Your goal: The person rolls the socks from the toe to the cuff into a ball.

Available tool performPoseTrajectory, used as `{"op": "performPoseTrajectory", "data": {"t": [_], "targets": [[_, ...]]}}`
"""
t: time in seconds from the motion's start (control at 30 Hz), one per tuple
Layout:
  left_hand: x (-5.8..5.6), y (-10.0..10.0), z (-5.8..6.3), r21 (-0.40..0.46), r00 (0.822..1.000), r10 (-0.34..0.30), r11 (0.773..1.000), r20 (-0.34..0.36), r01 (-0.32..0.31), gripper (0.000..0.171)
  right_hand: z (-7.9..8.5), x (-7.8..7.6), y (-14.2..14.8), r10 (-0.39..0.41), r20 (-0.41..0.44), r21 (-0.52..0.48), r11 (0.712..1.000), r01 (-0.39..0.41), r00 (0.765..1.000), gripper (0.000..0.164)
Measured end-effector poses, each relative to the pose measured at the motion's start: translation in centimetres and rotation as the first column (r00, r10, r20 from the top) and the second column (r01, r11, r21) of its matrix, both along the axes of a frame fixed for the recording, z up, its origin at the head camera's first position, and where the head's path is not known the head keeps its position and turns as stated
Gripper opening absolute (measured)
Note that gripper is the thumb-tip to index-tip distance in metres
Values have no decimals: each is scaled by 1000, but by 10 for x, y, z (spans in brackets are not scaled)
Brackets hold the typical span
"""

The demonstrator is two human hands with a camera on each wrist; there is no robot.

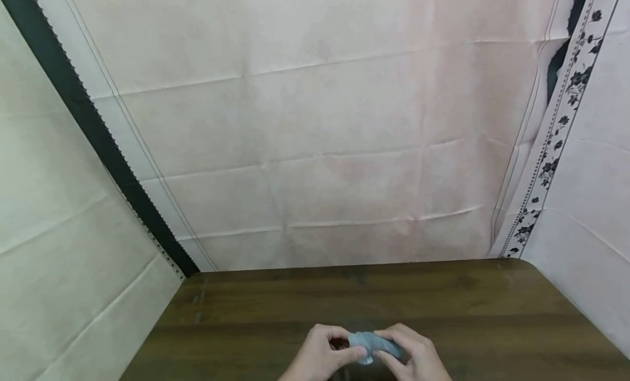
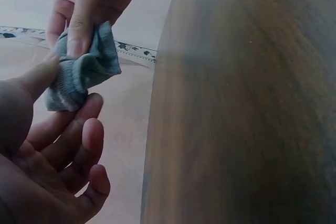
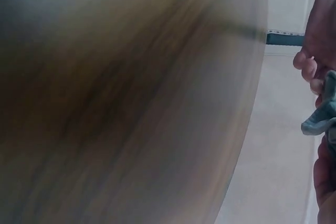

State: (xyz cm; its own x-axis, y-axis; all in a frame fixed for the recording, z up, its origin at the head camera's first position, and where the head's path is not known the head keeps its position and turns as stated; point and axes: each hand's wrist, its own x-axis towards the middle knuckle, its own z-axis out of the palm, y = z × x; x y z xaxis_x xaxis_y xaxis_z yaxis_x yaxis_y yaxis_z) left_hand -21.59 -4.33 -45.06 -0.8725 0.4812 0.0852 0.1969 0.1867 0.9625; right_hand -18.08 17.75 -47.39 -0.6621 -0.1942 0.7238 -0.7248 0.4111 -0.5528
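Note:
A small blue-grey sock (image 1: pixel 376 343), bunched into a short roll, is held between both hands above the table near the bottom of the head view. My left hand (image 1: pixel 322 355) pinches its left end between thumb and fingers. On its other end, the thumb and fingers of my right hand (image 1: pixel 413 352) grip the roll. Ribbed knit and a loose folded flap of the sock (image 2: pixel 71 77) show in the left wrist view, where the left hand's other fingers are loosely bent below it. Only part of the sock (image 3: pixel 319 114) appears at the right wrist view's edge.
A brown wood-grain table (image 1: pixel 344 299) lies beneath the hands, with rounded far corners. Pale creased cloth sheets (image 1: pixel 320 151) hang behind it and on both sides. A dark strip (image 1: pixel 108 146) runs down the left seam, and a floral border (image 1: pixel 556 146) down the right.

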Motion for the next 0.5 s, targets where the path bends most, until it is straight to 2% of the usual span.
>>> {"op": "performPoseTrajectory", "data": {"t": [0.1,0.23,0.37,0.5], "targets": [[0,0,-3,-2,999,-23,1000,43,23,16,-5,0,4,19,1,32,999,-19,1000,34],[-1,1,-6,34,998,-29,999,49,28,17,-8,-3,6,-2,-38,97,995,6,999,34],[-4,2,-7,68,999,-37,997,36,35,20,-3,-8,8,-43,-114,177,982,63,993,40],[-8,4,-6,69,1000,-28,997,6,27,21,6,-13,11,-105,-221,233,960,157,970,46]]}}
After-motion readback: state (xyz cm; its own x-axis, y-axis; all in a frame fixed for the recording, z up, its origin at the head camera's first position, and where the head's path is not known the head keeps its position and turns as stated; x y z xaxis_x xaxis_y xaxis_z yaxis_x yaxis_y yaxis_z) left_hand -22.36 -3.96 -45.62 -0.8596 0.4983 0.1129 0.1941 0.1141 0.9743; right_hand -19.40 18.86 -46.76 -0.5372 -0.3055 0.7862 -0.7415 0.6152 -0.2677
